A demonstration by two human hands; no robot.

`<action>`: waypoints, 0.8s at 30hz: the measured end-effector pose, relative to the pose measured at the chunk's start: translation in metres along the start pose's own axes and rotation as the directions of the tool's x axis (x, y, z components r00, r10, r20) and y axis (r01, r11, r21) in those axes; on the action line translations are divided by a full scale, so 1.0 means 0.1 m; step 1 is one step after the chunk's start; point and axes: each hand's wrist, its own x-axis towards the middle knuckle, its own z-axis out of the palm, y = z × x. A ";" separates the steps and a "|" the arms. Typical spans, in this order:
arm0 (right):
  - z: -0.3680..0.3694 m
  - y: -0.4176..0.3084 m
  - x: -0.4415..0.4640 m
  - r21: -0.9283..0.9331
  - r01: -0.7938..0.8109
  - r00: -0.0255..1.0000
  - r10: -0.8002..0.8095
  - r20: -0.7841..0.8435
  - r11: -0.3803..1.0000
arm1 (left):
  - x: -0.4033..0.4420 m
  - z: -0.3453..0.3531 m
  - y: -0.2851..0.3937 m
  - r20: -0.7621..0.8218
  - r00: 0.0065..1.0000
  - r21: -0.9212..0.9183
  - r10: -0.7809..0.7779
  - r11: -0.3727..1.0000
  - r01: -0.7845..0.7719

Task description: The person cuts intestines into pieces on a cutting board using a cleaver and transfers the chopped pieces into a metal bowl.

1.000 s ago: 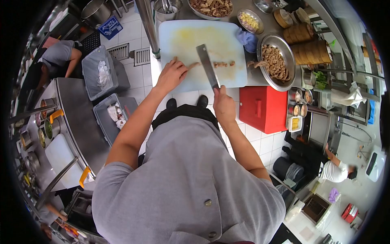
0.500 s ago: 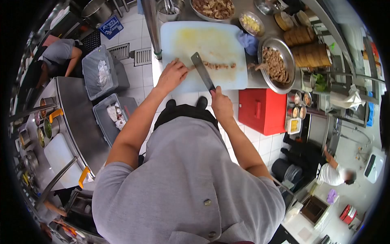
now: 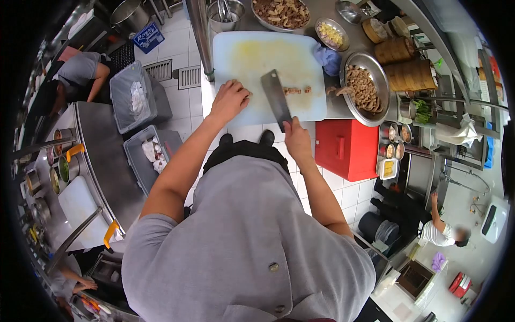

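My right hand (image 3: 297,138) grips the handle of a cleaver (image 3: 276,96). Its broad blade lies slanted over the middle of the white cutting board (image 3: 263,48). Small cut pieces of cooked meat (image 3: 296,90) sit in a short row just right of the blade, which may cover more of them. My left hand (image 3: 230,99) rests near the board's left edge, apart from the blade. Its fingers are loosely bent, slightly apart, and I see nothing in them. Right of the board, a metal bowl (image 3: 382,75) holds meat strips (image 3: 363,88).
Behind the board stand a bowl of sliced meat (image 3: 281,13) and a bowl of chopped yellowish pieces (image 3: 331,33). A blue cloth (image 3: 327,58) touches its right corner. A red box (image 3: 346,150) is below right. Grey bins (image 3: 126,96) stand left. Co-workers are at both sides.
The cleaver has moved right along the row, and fewer meat pieces show beside it. My right hand has shifted slightly right and down. My left hand stays in nearly the same place.
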 end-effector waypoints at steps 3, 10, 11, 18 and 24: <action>-0.24 0.21 0.12 0.124 -0.038 0.994 0.051 -0.101 0.992 | 0.15 0.09 0.09 -0.013 1.000 -0.013 -0.021 1.000 0.021; -0.39 0.22 0.05 0.130 -0.093 0.986 0.109 -0.124 0.987 | 0.55 0.38 0.42 0.076 0.997 -0.032 -0.030 0.999 0.032; -0.36 0.21 0.03 0.111 -0.090 0.983 0.106 -0.150 0.990 | 0.55 0.41 0.42 0.078 0.997 -0.035 -0.025 0.999 0.027; -0.47 -0.17 -0.25 0.069 0.006 0.976 0.009 -0.217 0.998 | 0.27 0.10 0.12 -0.006 0.999 -0.040 0.042 0.998 -0.042; -0.24 -0.07 -0.13 -0.115 -0.028 0.999 0.025 -0.027 0.993 | 0.22 0.07 -0.02 0.041 0.998 -0.105 0.041 0.994 -0.036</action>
